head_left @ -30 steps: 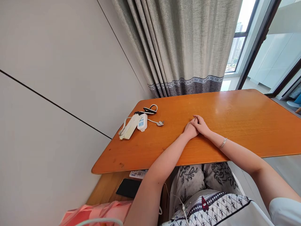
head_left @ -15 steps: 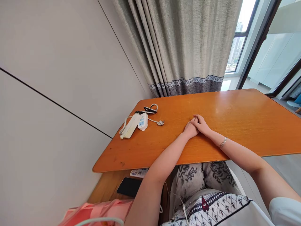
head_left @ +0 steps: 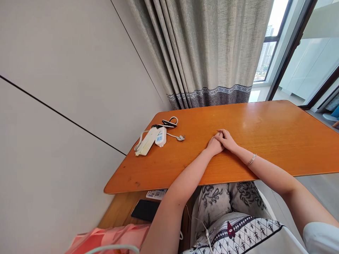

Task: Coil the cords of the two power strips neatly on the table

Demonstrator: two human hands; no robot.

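Observation:
My left hand (head_left: 214, 145) and my right hand (head_left: 227, 141) rest together on the orange-brown wooden table (head_left: 259, 127). The right one lies partly over the left, and their fingers are clasped, so the left fingers are mostly hidden. No object shows in either hand. Silvery bangles (head_left: 251, 159) circle my right wrist. To the left of my hands lie a white power strip with blue socket faces (head_left: 160, 137) and a longer off-white strip-shaped piece (head_left: 147, 141) beside it. A white plug (head_left: 180, 138) on a cord points toward my hands.
A coiled cable (head_left: 170, 122) sits behind the strips. Below the table's left edge, a black phone-like slab (head_left: 145, 210) lies on a wooden surface near a pink bag (head_left: 111, 238). A grey curtain (head_left: 212, 53) hangs beyond the table, with a pale wall (head_left: 60, 70) at left.

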